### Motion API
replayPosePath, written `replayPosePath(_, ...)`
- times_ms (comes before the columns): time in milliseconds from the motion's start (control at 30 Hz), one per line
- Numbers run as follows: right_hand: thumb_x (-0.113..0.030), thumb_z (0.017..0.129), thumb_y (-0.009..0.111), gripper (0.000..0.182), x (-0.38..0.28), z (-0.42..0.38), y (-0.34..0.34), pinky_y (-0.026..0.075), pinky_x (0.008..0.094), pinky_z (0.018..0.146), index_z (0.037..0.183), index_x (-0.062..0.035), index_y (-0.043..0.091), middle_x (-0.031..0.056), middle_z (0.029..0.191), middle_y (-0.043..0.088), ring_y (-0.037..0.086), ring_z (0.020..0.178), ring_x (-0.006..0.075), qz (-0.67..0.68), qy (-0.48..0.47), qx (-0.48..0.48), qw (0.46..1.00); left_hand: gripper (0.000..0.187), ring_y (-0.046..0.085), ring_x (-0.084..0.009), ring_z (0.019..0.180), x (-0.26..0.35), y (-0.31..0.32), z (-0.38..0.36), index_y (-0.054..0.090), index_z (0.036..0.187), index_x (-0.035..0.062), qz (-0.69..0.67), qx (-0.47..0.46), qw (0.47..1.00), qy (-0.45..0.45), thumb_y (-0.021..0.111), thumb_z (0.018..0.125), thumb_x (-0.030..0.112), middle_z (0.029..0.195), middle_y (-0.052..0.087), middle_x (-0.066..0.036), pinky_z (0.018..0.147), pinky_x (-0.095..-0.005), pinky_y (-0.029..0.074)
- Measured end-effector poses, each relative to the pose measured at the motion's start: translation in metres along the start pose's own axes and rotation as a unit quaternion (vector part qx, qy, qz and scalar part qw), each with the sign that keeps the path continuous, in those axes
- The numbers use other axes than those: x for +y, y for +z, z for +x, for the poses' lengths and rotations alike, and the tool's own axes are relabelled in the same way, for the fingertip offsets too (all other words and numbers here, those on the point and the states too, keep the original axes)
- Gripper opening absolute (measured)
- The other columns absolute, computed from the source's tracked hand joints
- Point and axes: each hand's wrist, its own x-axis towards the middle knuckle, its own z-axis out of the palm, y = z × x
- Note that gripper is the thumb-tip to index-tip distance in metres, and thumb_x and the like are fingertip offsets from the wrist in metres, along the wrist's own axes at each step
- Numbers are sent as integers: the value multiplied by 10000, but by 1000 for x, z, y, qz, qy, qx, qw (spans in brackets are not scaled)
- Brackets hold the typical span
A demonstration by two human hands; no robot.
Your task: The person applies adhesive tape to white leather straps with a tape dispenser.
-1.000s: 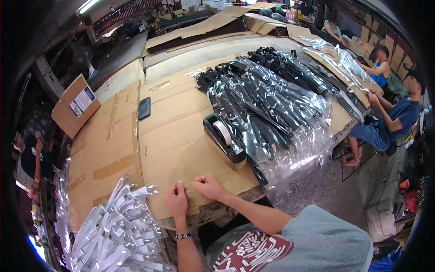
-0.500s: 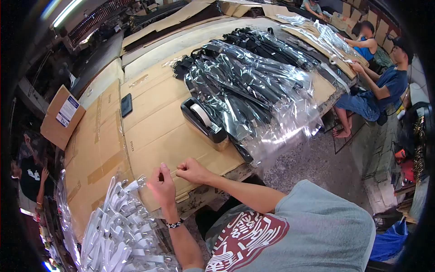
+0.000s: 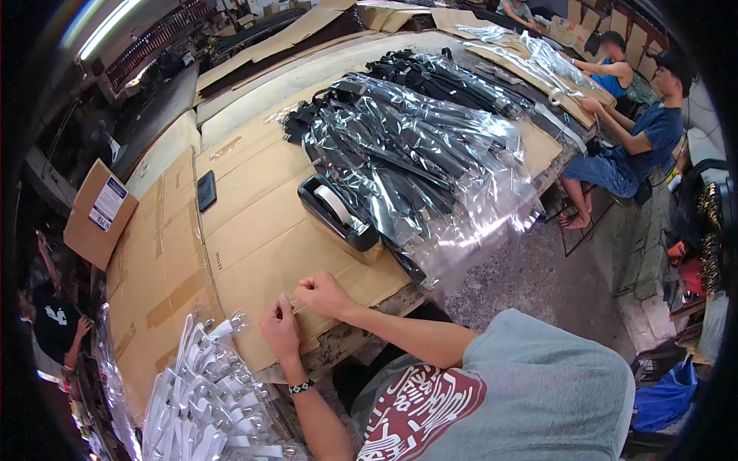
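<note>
My left hand (image 3: 280, 329), with a patterned bracelet on its wrist, is closed with the thumb on top, over the near edge of the cardboard-covered table. Close beside it, to the right, my right hand (image 3: 326, 296) is curled closed. Something thin and pale may run between the fingertips, but it is too small to make out. Below and left of my hands lies a pile of white straps in clear plastic (image 3: 204, 392). Beyond my right hand stands a black tape dispenser (image 3: 335, 213) with a pale roll. Black straps in clear sleeves (image 3: 400, 142) are heaped behind it.
A black phone (image 3: 207, 190) lies on the cardboard sheet (image 3: 254, 230). An open cardboard flap with a label (image 3: 101, 215) stands at the left. Co-workers (image 3: 642, 131) sit along the table's far right, handling pale strips. Another person (image 3: 58, 323) is at the left edge.
The view has shifted slightly. My left hand has lowered and its raised thumb has folded down. My right hand stays closed beside it.
</note>
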Motion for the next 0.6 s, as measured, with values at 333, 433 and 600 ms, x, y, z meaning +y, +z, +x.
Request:
replayPosePath(333, -125, 860, 616, 336, -3, 1, -5, 244, 309, 460, 597, -29, 428, -63, 564, 336, 318, 560, 32, 31, -48, -11, 998, 348, 443, -91, 592, -2, 1, 0, 612, 812, -83, -11, -7, 1000, -28, 620, 991, 216, 607, 531, -42, 530, -311, 372)
replayPosePath(433, -133, 824, 606, 309, -24, 6, -4, 286, 326, 453, 605, 26, 456, 23, 527, 322, 346, 562, 41, 9, 92, -27, 995, 337, 454, -91, 591, -1, 3, -1, 614, 812, -79, -9, 4, 1000, -29, 628, 985, 210, 604, 535, -48, 535, -309, 377)
replayPosePath(600, -91, 882, 602, 360, -110, -21, -15, 230, 298, 470, 594, -41, 392, -72, 578, 328, 305, 564, 32, -17, -77, -74, 994, 335, 444, -90, 591, -13, 10, -2, 613, 800, -70, -65, 19, 998, -15, 638, 977, 213, 596, 519, -55, 536, -311, 375)
